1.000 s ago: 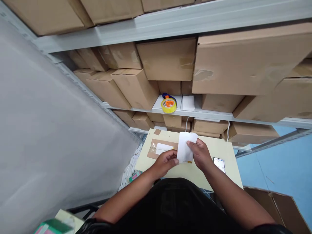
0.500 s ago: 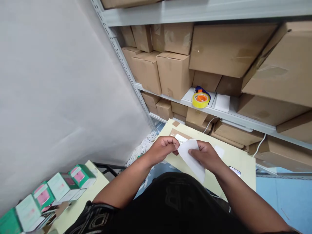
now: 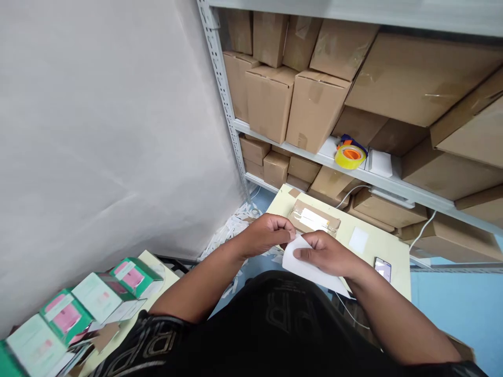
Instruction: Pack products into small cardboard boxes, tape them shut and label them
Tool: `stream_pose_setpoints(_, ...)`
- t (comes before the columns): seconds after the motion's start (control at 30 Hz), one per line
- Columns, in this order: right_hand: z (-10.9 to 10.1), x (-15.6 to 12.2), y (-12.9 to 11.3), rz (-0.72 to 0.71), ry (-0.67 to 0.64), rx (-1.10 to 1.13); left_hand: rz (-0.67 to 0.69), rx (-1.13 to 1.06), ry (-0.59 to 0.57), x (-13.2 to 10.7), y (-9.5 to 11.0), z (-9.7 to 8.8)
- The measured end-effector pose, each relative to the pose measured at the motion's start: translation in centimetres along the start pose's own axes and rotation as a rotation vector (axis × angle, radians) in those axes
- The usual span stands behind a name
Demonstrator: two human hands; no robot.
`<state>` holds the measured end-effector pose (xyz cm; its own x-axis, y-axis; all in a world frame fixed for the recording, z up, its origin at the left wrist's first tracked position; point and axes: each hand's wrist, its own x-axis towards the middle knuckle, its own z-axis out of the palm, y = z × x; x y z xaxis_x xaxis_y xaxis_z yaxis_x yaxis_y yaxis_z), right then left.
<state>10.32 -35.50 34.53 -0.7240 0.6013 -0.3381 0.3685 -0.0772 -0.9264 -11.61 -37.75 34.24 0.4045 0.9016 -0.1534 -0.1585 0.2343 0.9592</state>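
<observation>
Both my hands hold a white sheet of paper low in front of my body, over the near edge of a pale yellow table. My left hand is closed and pinches the sheet's upper left corner. My right hand lies over the sheet's top with fingers curled on it. Just beyond my hands on the table lies a brown cardboard piece with a white label.
A small white square and a phone lie on the table. A yellow tape roll sits on a metal shelf packed with cardboard boxes. Green and pink boxes stand at lower left. White paper strips litter the floor.
The view has swung left and down. The sheet has tipped from upright to nearly flat and come closer to my body, with both hands still on it.
</observation>
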Motion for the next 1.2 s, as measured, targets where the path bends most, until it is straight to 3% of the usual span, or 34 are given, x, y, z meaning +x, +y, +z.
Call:
stream_pose_setpoints(0.13, 2.0, 0.7, -0.4, -0.053, 0.000, -0.113, -0.034, -0.062, -0.048, -1.4, -0.7, -1.1)
stream_pose_setpoints(0.2, 3.0, 1.1, -0.2, -0.170, 0.203, -0.303, 0.026, -0.069, 0.020, -1.7, -1.3, -1.4)
stream_pose_setpoints(0.27, 4.0, 1.6, 0.2, -0.312, 0.545, -0.505, 0.111, -0.051, 0.130, -1.9, -2.1, -1.4)
stream_pose_setpoints(0.33, 5.0, 1.9, 0.8, -0.420, 0.800, -0.612, 0.188, 0.013, 0.223, -2.0, -2.8, -1.4)
stream_pose_setpoints(0.57, 5.7, 1.4, 2.1, -0.645, 1.197, -0.854, 0.390, 0.219, 0.344, -2.3, -4.7, -0.3)
stream_pose_setpoints(0.6, 5.6, 1.3, 2.0, -0.651, 1.162, -0.856, 0.410, 0.235, 0.360, -2.3, -5.0, -0.1)
stream_pose_setpoints(0.67, 5.6, 1.1, 1.8, -0.619, 0.973, -0.754, 0.452, 0.299, 0.380, -2.3, -5.4, 0.3)
stream_pose_setpoints(0.77, 6.2, 1.3, 1.6, -0.455, 0.748, -0.457, 0.482, 0.404, 0.371, -2.2, -5.9, 0.8)
stream_pose_setpoints(0.9, 6.7, 2.1, 2.1, -0.281, 0.772, -0.226, 0.411, 0.451, 0.373, -1.9, -6.7, 0.9)
stream_pose_setpoints(1.2, 7.1, 3.5, 4.3, -0.156, 0.746, -0.214, 0.333, 0.446, 0.449, -1.8, -9.0, 0.5)
